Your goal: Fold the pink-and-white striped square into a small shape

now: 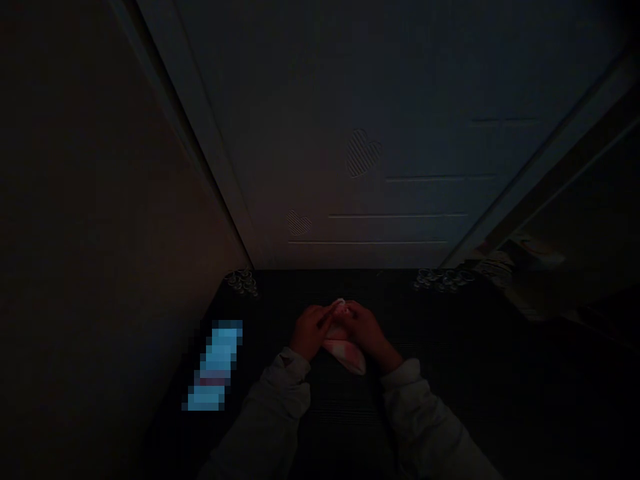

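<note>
In the dim head view, a pink-and-white cloth (349, 357) is bunched between my two hands above the dark table. My left hand (309, 331) grips it from the left, fingers bent inward. From the right, my right hand (369, 331) pinches it, and the fingertips of both hands meet near the top. A loose corner of the cloth hangs down toward me below the fingers. A small pale bit shows at the fingertips; it is too dark to tell whether this is cloth or something held inside it.
A lit, pixelated blue screen (214, 367) lies left of my hands on the dark table (340, 407). Small shiny ring-like pieces (243, 282) cluster at the back left, with another ring-like cluster (443, 280) at the back right. A panel with heart reliefs (320, 100) stands behind.
</note>
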Demonstrator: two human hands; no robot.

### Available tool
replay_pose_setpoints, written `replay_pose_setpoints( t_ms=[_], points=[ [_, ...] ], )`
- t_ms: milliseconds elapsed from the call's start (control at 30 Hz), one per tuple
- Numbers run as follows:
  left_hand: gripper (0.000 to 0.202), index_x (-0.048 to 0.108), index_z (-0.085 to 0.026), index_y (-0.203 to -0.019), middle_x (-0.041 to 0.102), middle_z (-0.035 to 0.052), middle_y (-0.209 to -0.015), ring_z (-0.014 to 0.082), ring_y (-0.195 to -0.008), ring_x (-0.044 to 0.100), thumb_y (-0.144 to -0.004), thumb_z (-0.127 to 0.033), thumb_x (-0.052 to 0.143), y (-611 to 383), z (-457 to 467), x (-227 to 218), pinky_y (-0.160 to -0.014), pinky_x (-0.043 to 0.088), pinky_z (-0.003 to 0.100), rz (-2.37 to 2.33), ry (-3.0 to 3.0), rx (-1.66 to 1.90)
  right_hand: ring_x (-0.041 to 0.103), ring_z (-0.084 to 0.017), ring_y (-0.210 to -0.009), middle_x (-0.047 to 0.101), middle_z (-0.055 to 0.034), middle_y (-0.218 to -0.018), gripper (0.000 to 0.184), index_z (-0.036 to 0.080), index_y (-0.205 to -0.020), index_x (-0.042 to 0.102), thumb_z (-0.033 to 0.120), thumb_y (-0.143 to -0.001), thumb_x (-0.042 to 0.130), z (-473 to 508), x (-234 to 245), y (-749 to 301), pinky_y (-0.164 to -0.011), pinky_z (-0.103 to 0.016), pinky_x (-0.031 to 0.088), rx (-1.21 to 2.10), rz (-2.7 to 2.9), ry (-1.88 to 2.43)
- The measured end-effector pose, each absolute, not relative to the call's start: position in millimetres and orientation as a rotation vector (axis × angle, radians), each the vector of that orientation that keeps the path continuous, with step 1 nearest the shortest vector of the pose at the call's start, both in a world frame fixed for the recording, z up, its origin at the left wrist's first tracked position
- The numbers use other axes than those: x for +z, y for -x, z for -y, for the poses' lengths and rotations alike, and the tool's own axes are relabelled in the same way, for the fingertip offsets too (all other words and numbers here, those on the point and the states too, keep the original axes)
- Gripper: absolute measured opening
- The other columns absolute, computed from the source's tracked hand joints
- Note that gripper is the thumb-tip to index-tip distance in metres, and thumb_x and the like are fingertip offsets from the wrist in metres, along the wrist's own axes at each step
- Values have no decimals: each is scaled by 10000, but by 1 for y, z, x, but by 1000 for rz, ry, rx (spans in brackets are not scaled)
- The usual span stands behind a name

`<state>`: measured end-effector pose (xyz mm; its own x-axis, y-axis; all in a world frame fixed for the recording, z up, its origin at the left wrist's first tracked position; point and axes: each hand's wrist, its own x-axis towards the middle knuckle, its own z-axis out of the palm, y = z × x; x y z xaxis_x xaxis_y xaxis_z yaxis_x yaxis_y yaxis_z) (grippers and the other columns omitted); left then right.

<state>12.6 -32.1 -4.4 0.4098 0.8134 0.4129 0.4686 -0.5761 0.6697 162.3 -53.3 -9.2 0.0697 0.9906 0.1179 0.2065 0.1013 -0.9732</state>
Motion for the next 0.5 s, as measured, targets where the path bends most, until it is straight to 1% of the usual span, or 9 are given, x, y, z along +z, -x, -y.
replay_pose_setpoints(
  t_ms=[167,267,367,400,467,500],
  points=[
    [249,604,-219,-1005,624,44,-881,147,-816,562,-789,-272,491,-14,33,-5,-753,457,294,-1076,-2118,1022,504,-139,-661,572,3,-710,199,186,-766,578,372,-710,533,54,-9,-160,-589,-248,397,937,1344,1366],
    [265,606,-225,-991,615,46,-912,158,-835,558,-736,-279,558,-16,32,-6,-779,446,309,-1093,-1917,1054,498,-136,-653,573,4,-704,201,185,-755,567,376,-719,517,55,-8,-157,-576,-240,391,935,1308,1373],
    [430,569,-210,-1039,592,69,-983,183,-882,553,-623,-246,666,-15,26,-8,-807,439,332,-1067,-1548,1133,506,-145,-661,584,-4,-713,220,184,-739,570,396,-717,516,54,-8,-158,-590,-249,396,961,1212,1361],
    [477,549,-210,-1063,583,74,-1009,191,-909,549,-604,-230,678,-14,23,-9,-825,432,341,-1025,-1405,1163,507,-148,-659,582,-6,-708,225,184,-729,571,402,-715,519,53,-9,-158,-589,-251,396,971,1168,1356],
    [470,521,-214,-1084,574,76,-1037,194,-958,540,-630,-214,645,-7,16,-10,-872,406,359,-904,-1116,1232,506,-149,-654,575,-6,-698,227,187,-720,573,409,-711,530,52,-10,-161,-584,-250,394,998,1062,1325],
    [419,511,-219,-1088,566,76,-1059,192,-975,538,-676,-221,588,-2,12,-11,-893,391,372,-830,-963,1276,506,-149,-653,573,-4,-699,224,190,-726,574,409,-709,535,52,-10,-162,-581,-248,395,1023,999,1295]
  ],
)
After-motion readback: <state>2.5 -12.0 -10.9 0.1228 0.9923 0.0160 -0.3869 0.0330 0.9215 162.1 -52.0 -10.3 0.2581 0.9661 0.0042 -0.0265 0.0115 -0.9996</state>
